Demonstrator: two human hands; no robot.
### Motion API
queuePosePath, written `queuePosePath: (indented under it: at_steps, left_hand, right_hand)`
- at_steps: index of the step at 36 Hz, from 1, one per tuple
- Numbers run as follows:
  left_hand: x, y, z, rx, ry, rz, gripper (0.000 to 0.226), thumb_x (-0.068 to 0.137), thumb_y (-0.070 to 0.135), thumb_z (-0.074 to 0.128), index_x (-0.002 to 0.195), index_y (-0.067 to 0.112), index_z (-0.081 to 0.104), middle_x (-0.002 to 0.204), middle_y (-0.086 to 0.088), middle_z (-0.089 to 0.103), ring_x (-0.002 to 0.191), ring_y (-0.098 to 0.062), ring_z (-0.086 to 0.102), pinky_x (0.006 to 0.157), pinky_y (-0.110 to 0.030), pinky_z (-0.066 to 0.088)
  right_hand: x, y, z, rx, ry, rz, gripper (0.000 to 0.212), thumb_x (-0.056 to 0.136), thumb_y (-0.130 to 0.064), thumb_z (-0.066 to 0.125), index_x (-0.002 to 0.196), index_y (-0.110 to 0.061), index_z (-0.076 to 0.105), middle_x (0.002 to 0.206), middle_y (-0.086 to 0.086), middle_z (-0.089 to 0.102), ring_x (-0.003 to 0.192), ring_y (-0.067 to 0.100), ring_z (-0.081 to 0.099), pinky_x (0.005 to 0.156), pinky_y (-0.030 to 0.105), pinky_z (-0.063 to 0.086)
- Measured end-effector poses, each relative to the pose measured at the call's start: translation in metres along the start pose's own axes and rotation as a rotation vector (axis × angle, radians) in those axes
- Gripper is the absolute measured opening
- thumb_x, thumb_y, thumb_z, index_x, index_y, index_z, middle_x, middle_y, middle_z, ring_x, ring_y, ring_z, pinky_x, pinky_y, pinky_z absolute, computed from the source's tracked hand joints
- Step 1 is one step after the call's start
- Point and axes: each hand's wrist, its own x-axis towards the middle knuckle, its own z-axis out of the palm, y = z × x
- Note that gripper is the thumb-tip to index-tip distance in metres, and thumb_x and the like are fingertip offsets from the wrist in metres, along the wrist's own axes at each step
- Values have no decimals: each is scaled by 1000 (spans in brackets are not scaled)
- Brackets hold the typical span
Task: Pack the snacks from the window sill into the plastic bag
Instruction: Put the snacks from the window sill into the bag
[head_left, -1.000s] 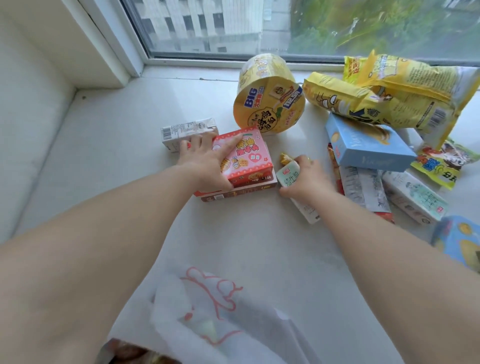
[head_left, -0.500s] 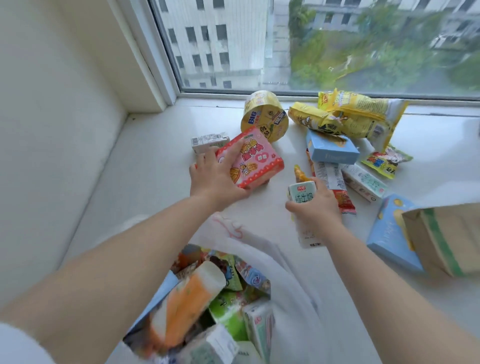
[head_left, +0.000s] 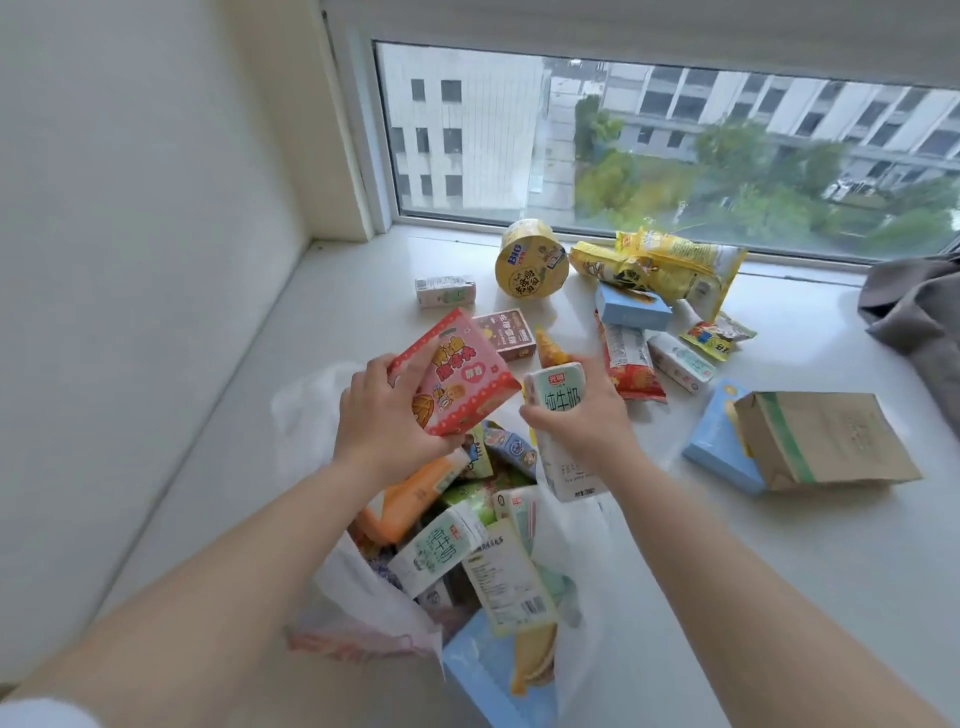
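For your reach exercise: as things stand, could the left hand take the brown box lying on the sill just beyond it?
Probably not yet: the left hand already grips the pink snack box, which hangs between it and the brown box.

Bare window sill (head_left: 332, 322) at left; snacks (head_left: 631, 317) crowd right, plastic bag (head_left: 363, 608) brimful

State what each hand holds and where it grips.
Left hand grips the pink snack box by its lower-left corner; right hand wraps the milk carton around its middle.
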Motion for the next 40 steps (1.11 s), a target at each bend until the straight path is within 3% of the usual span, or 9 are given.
queuePosePath:
  at_steps: [5,11,22,29,32,34,35,37,40]
  left_hand:
    - [-36,-25,4,117,-74,-34,102,64,71,63,146,42,10,138,-7,31,123,-26,34,107,-40,29]
    - [-57,-35,10,365,-260,144,100,65,69,59,143,51,-1,145,-5,19,133,-27,19,111,-41,12]
    - [-64,-37,20,388,-357,248,102,74,61,61,142,50,-14,152,-4,1,142,-27,0,115,-51,1]
    - [-66,-31,28,414,-440,288,95,78,59,62,146,47,-3,156,-2,-24,143,-24,-23,115,-55,-6]
    - [-81,-40,22,260,-322,398,70,80,58,58,142,39,32,158,-2,6,146,-25,3,117,-51,3]
    - [-95,-54,21,218,-140,524,43,80,55,51,110,27,62,129,-2,53,122,-28,50,108,-43,29]
    - [-102,-62,20,233,-96,568,39,78,56,48,95,25,65,109,1,61,103,-24,59,95,-36,37]
    - [-115,-75,19,331,-133,633,39,71,62,55,84,27,64,91,6,62,85,-17,61,78,-30,40]
    - [-129,-82,21,479,-242,625,49,46,59,78,83,28,68,90,6,62,84,-16,58,73,-30,47]
  right_hand:
    - [-24,-3,18,-57,-63,-51,59,69,-35,78,118,-34,44,102,2,51,88,19,55,71,30,46]
    - [-40,-1,32,-47,-99,-47,58,68,-35,79,115,-35,45,101,1,52,88,17,58,65,30,51]
    - [-72,1,42,-107,-26,-148,64,67,-28,80,121,-31,45,103,-1,48,89,14,55,78,35,55]
    - [-85,-5,47,-206,-35,-261,70,68,-34,79,127,-29,42,107,-2,44,85,12,52,72,26,50]
    - [-89,-9,51,-144,-14,-316,67,69,-34,79,126,-28,43,106,-3,43,84,10,51,70,21,49]
    - [-88,-11,57,-98,-22,-314,67,69,-35,80,125,-30,43,107,-3,44,88,9,52,73,21,48]
    - [-88,-12,61,-72,-33,-303,68,67,-37,80,124,-32,43,108,-4,45,92,10,53,77,25,50]
    - [-86,-11,71,-14,-54,-262,71,64,-44,81,122,-38,41,109,-5,46,98,14,54,83,37,52]
    - [-86,-9,86,39,-76,-207,77,61,-46,81,125,-35,40,113,-3,47,102,17,55,85,46,53]
